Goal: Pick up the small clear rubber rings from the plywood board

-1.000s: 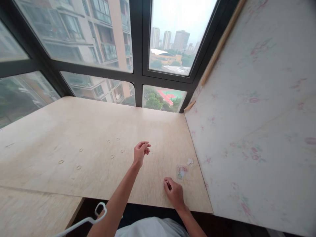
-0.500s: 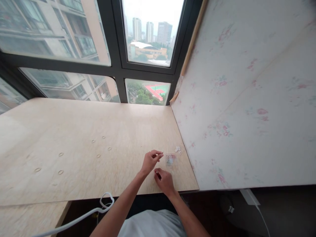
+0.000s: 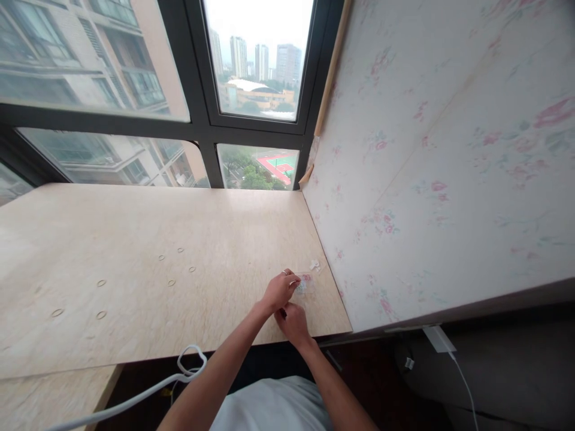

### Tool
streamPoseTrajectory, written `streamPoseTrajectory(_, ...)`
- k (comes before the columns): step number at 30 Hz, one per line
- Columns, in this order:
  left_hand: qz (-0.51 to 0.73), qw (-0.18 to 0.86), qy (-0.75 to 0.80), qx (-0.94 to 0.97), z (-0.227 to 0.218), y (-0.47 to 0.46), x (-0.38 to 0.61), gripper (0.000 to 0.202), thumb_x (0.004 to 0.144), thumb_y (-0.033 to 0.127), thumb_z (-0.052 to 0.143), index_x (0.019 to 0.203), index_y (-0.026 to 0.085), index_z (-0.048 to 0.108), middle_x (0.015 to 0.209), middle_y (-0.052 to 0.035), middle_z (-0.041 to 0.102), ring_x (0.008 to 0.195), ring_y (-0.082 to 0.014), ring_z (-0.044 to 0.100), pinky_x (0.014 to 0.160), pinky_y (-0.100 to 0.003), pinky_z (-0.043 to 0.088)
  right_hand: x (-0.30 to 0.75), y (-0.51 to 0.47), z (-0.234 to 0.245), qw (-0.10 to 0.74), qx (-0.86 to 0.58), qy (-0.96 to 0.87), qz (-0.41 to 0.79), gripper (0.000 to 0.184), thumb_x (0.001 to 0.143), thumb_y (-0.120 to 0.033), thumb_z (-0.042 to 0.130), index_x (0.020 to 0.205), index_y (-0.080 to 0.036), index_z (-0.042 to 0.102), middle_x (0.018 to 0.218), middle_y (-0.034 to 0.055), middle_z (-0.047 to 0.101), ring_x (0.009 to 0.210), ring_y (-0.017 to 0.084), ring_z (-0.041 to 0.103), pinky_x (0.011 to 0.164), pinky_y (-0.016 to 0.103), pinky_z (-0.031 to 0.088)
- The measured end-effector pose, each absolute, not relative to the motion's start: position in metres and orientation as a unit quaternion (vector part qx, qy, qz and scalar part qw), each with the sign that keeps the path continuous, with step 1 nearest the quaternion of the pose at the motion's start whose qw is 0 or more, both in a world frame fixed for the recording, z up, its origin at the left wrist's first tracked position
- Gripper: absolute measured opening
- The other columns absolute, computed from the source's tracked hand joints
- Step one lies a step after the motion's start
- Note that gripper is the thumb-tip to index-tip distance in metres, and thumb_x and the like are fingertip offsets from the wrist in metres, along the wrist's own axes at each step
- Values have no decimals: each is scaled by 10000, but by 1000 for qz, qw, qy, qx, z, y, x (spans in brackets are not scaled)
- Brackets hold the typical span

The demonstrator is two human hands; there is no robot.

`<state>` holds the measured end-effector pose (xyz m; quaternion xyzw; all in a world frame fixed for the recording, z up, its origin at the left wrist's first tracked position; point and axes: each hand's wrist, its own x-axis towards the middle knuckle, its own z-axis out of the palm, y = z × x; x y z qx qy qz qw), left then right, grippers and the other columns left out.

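Observation:
My left hand (image 3: 278,291) is pinched shut over the near right part of the pale wooden tabletop (image 3: 135,221), with a small thin ring (image 3: 284,273) at its fingertips. Its fingers touch a small clear packet (image 3: 303,285) with pink and green print. Just behind it and touching it, my right hand (image 3: 293,321) is curled shut on a small dark thing (image 3: 283,312) that I cannot make out. A tiny white piece (image 3: 314,264) lies beyond the packet near the wall.
Several small rings (image 3: 171,282) lie scattered over the middle and left of the tabletop. A floral-papered wall (image 3: 426,179) closes the right side, with windows (image 3: 256,60) behind. A white cable (image 3: 135,398) loops below the front edge, and a white plug (image 3: 438,338) sits lower right.
My left hand has come back from the middle of the table to the packet at the right, meeting my right hand. The view has swung to the right.

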<state>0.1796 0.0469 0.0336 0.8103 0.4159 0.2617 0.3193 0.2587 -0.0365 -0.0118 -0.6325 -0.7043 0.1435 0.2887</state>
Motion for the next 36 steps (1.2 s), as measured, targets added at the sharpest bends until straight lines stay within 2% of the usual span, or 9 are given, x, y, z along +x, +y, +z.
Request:
streamPoseTrajectory(5, 268, 329, 412, 807, 32, 53, 180, 188, 866, 174, 553, 932, 206, 726, 925, -48, 670, 819, -176, 632, 751, -274, 475, 259, -37, -11, 298, -630, -701, 155, 173, 797, -154, 496, 690, -172, 631, 624, 41, 679, 543, 156, 594, 535, 255, 308)
streamPoseTrajectory(12, 335, 330, 476, 743, 17, 59, 153, 183, 863, 193, 525, 876, 188, 708, 846, -46, 702, 741, -165, 623, 717, -282, 484, 258, -38, -7, 318, -614, -699, 182, 204, 861, -201, 480, 905, -200, 680, 719, 23, 718, 638, 160, 654, 601, 227, 393)
streamPoseTrajectory(23, 437, 289, 586, 617, -1, 43, 78, 214, 862, 275, 500, 886, 183, 692, 865, -64, 723, 784, -187, 663, 704, -305, 521, 258, -38, -9, 338, -607, -683, 226, 232, 877, -320, 495, 851, -204, 695, 663, 27, 694, 578, 173, 633, 578, 240, 422)
streamPoseTrajectory(31, 471, 259, 608, 585, -5, 30, 43, 227, 885, 284, 463, 903, 183, 666, 880, -73, 699, 820, -192, 646, 755, -323, 499, 224, -4, 17, 345, -555, -688, 315, 322, 910, -394, 449, 857, -163, 667, 510, -27, 556, 451, 128, 547, 433, 198, 419)
streamPoseTrajectory(36, 446, 259, 612, 600, -12, 30, 44, 169, 841, 188, 472, 799, 178, 636, 739, -44, 656, 671, -167, 592, 627, -271, 451, 148, 58, 50, 325, -497, -736, 325, 288, 913, -354, 441, 944, -169, 660, 591, -16, 599, 533, 120, 569, 531, 204, 450)
